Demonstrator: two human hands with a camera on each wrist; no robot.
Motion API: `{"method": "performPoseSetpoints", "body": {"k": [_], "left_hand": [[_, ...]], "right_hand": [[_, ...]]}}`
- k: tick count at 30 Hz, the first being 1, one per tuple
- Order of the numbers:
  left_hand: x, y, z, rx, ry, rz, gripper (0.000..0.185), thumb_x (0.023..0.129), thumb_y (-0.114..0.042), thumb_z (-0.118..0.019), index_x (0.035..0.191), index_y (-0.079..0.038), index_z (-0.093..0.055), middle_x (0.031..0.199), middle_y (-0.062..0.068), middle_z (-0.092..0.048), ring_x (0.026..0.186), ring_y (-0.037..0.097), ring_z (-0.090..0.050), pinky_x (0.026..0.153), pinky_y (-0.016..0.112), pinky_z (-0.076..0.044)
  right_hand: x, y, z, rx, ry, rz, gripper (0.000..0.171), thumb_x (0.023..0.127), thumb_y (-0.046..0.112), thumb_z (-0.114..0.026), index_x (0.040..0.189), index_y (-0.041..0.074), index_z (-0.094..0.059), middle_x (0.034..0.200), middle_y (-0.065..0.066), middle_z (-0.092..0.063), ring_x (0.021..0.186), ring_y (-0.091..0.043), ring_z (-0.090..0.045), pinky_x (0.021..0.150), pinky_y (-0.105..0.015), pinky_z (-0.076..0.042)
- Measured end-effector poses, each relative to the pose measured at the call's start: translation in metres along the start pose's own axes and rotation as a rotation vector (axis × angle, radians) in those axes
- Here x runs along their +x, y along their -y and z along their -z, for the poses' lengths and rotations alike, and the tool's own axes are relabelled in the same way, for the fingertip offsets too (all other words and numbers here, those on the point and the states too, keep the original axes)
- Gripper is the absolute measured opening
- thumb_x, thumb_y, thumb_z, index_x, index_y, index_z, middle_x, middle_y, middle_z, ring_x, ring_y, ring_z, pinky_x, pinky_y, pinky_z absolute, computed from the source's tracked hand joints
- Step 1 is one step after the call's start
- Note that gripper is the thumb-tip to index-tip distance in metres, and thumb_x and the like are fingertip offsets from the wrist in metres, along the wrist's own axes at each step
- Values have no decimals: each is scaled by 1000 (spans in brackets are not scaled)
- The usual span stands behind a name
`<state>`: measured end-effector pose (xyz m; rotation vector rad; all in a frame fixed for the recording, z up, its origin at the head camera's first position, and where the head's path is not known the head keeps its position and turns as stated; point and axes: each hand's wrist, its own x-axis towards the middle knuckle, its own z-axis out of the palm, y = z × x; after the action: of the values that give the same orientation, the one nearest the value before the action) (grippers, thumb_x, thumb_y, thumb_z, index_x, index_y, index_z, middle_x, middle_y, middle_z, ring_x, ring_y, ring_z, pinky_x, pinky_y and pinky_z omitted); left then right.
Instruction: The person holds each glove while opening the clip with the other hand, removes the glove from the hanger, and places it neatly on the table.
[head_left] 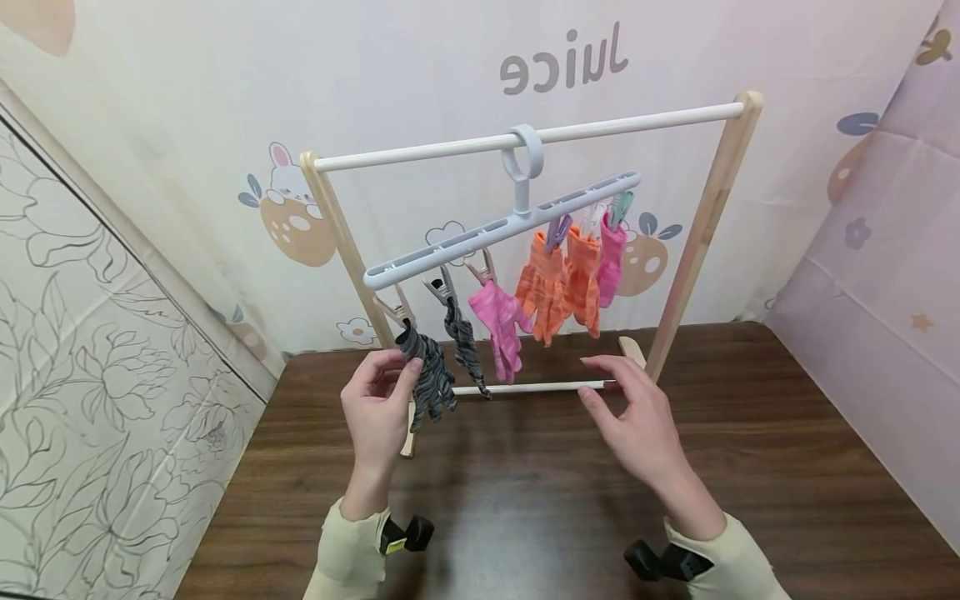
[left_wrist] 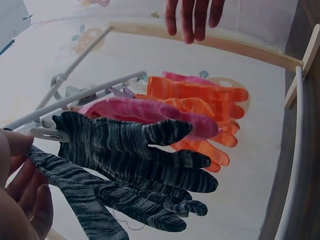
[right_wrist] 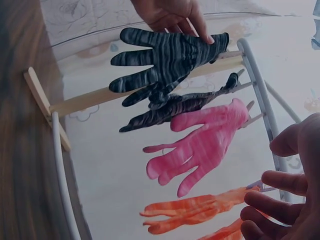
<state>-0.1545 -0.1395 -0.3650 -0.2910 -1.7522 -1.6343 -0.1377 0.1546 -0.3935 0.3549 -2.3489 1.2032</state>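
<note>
- Head view showed a small wooden drying rack with a white top bar (head_left: 420,152) standing on a dark brown wooden table (head_left: 750,467), placed close in front of the person so both hands could reach it.
- From the bar hung a pale blue plastic clip hanger (head_left: 502,227), tilted so its left end sat lower; gloves hung from its pegs by their cuffs, fingers downward.
- The left hand (head_left: 375,408) pinched the cuff of a black-and-grey striped knit glove (head_left: 431,379) between thumb and fingertips, right beneath the leftmost peg (head_left: 395,308); the grip sat at the cuff, probably because that was where the peg bit.
- That glove hung at the hanger's low left end, just above the table, with a second striped glove (head_left: 465,342) beside it.
- The right hand (head_left: 637,417) held nothing, fingers spread and relaxed, hovering apart from the gloves near the rack's lower white rail (head_left: 525,387).
- Further along hung a pink knit glove (head_left: 501,325), two orange knit gloves (head_left: 558,283) and a second pink one (head_left: 611,258), each on its own peg.
- Left wrist view showed the striped cuff against the fingers (left_wrist: 22,175), beside the grey peg (left_wrist: 47,134).
- Behind stood a cream cloth backdrop with cartoon fruit (head_left: 300,229).
</note>
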Motion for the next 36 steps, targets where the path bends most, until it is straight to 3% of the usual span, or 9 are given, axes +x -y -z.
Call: {"method": "performPoseSetpoints", "body": {"k": [3,6,10,13,20,29,36], "left_hand": [[-2,8,1,3,2,-13,11,84,4,-76,93,5,-69,86,9,-65,75,12,-61,67,20,-50],[-4,-2,-1,-5,6,-24,10,83,8,-75,91,8,-68,85,11,-63,75,11,-60,68,20,-50],[-7,-14,-4,10,16,-30,10,82,13,-73,89,11,-66,83,12,-62,75,10,-59,68,20,-50],[-9,-7,-2,21,22,-9,10,82,11,-74,90,8,-68,84,10,-62,76,11,-59,68,21,-51],[-13,8,-2,-8,41,-10,10,84,2,-77,91,0,-71,86,8,-63,76,16,-58,66,23,-49],[-16,5,-4,-28,54,-35,12,82,6,-78,91,2,-70,84,11,-62,76,15,-57,66,23,-48],[-20,1,-8,-5,76,-62,17,81,7,-78,93,2,-68,86,13,-63,78,16,-59,68,23,-50]], "right_hand": [[2,3,-2,13,-7,7,32,92,18,-71,123,13,-65,119,-3,-63,102,-21,-59,87,-40,-47],[4,6,-4,38,-29,32,32,91,14,-73,122,13,-67,117,-1,-64,102,-18,-59,88,-29,-46],[7,11,-6,63,-47,63,32,89,11,-74,120,12,-68,116,0,-65,101,-16,-60,88,-25,-45],[9,14,-8,74,-53,85,31,88,11,-74,119,11,-68,116,0,-65,101,-16,-60,88,-29,-46],[12,23,-13,112,-54,114,32,88,9,-73,119,11,-68,117,1,-65,101,-16,-60,88,-20,-44],[17,37,-21,144,-35,160,33,89,10,-73,121,13,-67,120,3,-64,101,-15,-60,87,-25,-46],[19,44,-24,168,-13,139,35,89,12,-73,123,13,-66,121,3,-63,103,-13,-59,87,-31,-48]]}}
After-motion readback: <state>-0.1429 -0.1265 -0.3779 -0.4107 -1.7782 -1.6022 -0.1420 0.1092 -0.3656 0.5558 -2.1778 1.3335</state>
